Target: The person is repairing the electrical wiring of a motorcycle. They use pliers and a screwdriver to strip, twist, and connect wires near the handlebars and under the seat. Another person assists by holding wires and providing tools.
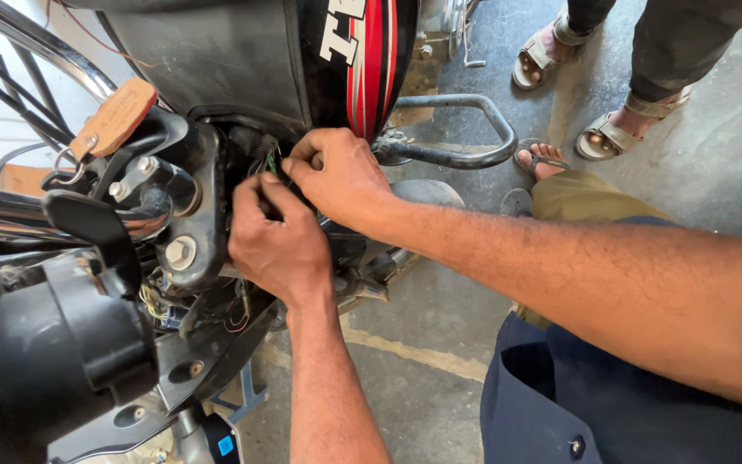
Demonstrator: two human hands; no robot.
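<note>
Head view shows the left hand [278, 241] and right hand [339, 176] pinching thin green wires [270, 161] with narrowed fingers beneath the motorcycle's tank [242, 51] (beside the steering yoke [184, 215]), steadying them in the cramped gap.

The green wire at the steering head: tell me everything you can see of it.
Only a short stretch of the green wire shows: thin, bright green, plastic-looking insulation, running roughly upright in the dark gap behind the black steering yoke, just below the fuel tank. The right hand pinches it from the right with thumb and forefinger; the left hand meets it from below. Its ends are hidden by the fingers and dark parts.
</note>
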